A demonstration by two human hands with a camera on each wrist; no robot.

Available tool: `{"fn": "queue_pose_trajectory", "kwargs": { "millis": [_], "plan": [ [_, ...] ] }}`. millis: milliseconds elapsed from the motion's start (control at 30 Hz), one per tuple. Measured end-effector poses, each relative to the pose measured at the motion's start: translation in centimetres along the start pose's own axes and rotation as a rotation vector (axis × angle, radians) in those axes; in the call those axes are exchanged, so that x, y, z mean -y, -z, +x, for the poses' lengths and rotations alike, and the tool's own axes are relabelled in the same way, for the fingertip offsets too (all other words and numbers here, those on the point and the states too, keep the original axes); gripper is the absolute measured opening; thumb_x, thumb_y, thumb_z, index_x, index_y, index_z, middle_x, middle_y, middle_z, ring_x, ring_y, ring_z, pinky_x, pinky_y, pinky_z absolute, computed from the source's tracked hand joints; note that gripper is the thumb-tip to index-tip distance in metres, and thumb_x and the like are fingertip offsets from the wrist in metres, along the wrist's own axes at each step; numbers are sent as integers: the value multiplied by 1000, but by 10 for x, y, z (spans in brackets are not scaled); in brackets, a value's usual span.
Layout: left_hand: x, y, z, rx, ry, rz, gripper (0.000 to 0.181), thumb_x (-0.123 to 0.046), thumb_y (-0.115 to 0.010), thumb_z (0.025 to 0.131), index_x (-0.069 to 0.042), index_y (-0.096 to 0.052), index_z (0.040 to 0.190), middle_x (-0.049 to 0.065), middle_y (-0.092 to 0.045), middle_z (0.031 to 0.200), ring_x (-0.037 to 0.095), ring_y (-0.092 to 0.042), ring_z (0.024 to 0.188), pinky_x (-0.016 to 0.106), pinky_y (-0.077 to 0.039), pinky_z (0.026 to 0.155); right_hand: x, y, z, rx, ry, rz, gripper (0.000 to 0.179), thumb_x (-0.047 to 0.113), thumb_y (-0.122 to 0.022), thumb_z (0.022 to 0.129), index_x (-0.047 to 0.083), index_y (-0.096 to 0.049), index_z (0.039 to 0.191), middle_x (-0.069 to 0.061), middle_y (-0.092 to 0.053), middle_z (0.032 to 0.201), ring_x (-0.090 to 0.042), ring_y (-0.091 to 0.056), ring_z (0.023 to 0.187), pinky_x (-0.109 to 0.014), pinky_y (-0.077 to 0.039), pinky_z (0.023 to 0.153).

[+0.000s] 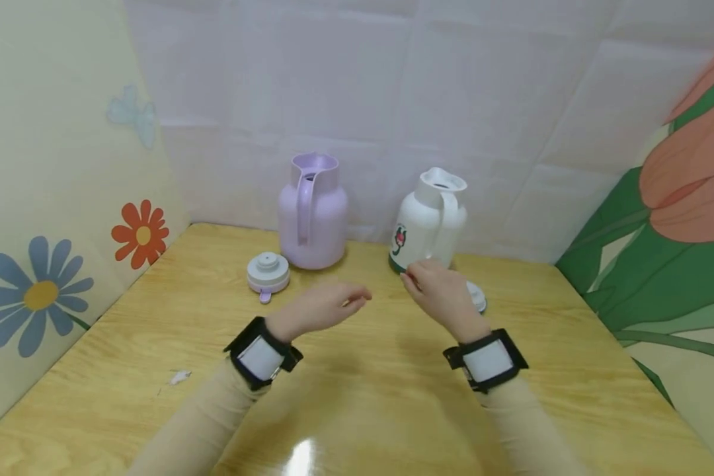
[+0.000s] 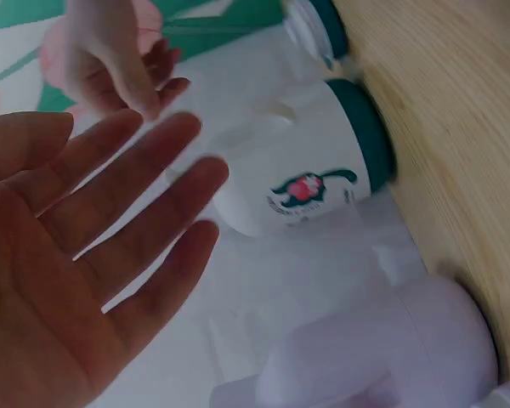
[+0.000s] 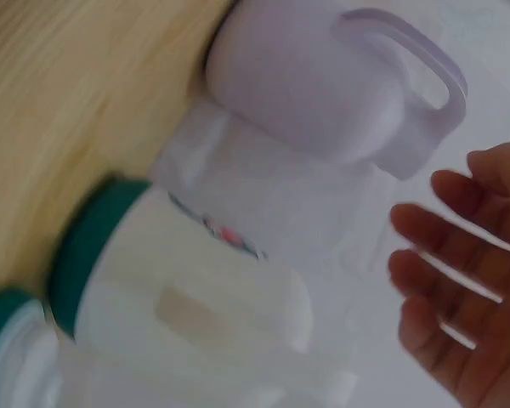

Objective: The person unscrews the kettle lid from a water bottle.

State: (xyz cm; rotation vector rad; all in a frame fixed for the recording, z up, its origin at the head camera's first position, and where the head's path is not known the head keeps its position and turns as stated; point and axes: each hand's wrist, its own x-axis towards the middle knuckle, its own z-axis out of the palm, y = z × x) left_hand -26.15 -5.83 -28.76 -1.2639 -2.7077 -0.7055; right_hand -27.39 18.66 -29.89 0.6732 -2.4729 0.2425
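Note:
Both hands hover above the table with nothing in them. My left hand [image 1: 324, 305] is left of centre, palm inward; in the left wrist view its fingers [image 2: 144, 183] are spread and fairly straight. My right hand [image 1: 443, 291] is in front of the white thermos jug [image 1: 431, 221], apart from it, its fingers [image 3: 442, 234] loosely bent. The white jug has a green base and a flower print, and its top is uncovered. A lilac thermos jug [image 1: 313, 221], also lidless, stands to its left. A grey and lilac lid [image 1: 268, 272] lies beside the lilac jug. A white lid [image 1: 477, 297] is partly hidden behind my right hand.
The wooden table [image 1: 357, 423] meets a white cloth backdrop [image 1: 357, 86] behind the jugs. Flower-painted panels rise on the left and right. A small white scrap [image 1: 180, 377] lies on the table's left side.

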Motion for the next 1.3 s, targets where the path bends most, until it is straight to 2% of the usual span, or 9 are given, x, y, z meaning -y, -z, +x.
{"fn": "queue_pose_trajectory", "kwargs": {
  "millis": [67, 133, 200, 367, 500, 600, 700, 967, 1300],
  "plan": [
    [9, -1, 14, -58, 14, 163, 25, -12, -55, 103, 0, -68, 121, 14, -72, 116, 29, -69, 106, 41, -55, 92, 4, -14, 5, -38, -8, -51, 19, 13, -70, 95, 3, -62, 81, -11, -61, 73, -24, -55, 59, -37, -47, 49],
    [18, -2, 23, -129, 77, 300, 25, -13, -58, 102, -2, -68, 123, 14, -70, 121, 32, -67, 110, 45, -53, 95, 6, -25, 9, -65, -48, -60, 19, 15, -70, 95, 0, -64, 85, -15, -64, 79, -29, -60, 65, -40, -50, 53],
    [28, -2, 27, -169, 162, 363, 31, -17, -60, 102, -4, -64, 130, 16, -65, 132, 36, -60, 122, 52, -47, 104, 7, -32, 13, -71, -101, -54, 19, 17, -70, 95, -2, -66, 91, -18, -66, 88, -34, -63, 74, -43, -54, 60],
    [46, -10, 26, -184, 356, 317, 53, -37, -55, 103, -10, -49, 149, 19, -34, 160, 45, -26, 148, 69, -21, 116, 6, -50, 19, 10, -255, -11, 45, 34, -67, 97, -3, -65, 122, -29, -59, 131, -48, -58, 115, -59, -52, 91],
    [59, -14, 18, -195, 521, 262, 76, -58, -52, 99, -18, -30, 160, 15, -3, 169, 50, 2, 151, 80, -6, 109, 3, -55, 22, 139, -368, 11, 73, 53, -60, 97, 10, -43, 153, -27, -23, 163, -56, -22, 145, -78, -25, 107],
    [65, -10, 13, -189, 613, 238, 88, -67, -52, 94, -22, -20, 162, 13, 8, 168, 52, 11, 149, 84, -2, 104, -2, -51, 25, 237, -429, 55, 81, 58, -55, 97, 17, -25, 161, -22, -1, 167, -57, 4, 148, -85, -6, 104],
    [67, -3, 12, -173, 636, 212, 92, -70, -53, 92, -24, -17, 163, 14, 8, 168, 54, 14, 148, 86, -1, 102, -5, -43, 28, 311, -459, 103, 84, 62, -51, 98, 20, -18, 163, -19, 7, 168, -55, 14, 148, -86, 2, 102],
    [62, 3, 11, -133, 623, 225, 92, -70, -53, 92, -24, -16, 163, 13, 9, 168, 56, 14, 147, 87, -2, 101, -2, -35, 27, 379, -474, 187, 94, 76, -44, 93, 18, -17, 163, -19, 7, 168, -53, 18, 147, -85, 10, 101],
    [65, -1, 12, -121, 615, 248, 93, -74, -50, 91, -26, -15, 163, 11, 8, 168, 58, 11, 146, 86, -3, 102, -8, -40, 22, 418, -477, 155, 90, 74, -40, 96, 19, -16, 163, -23, 4, 167, -56, 14, 147, -88, 2, 99]
  ]
}}
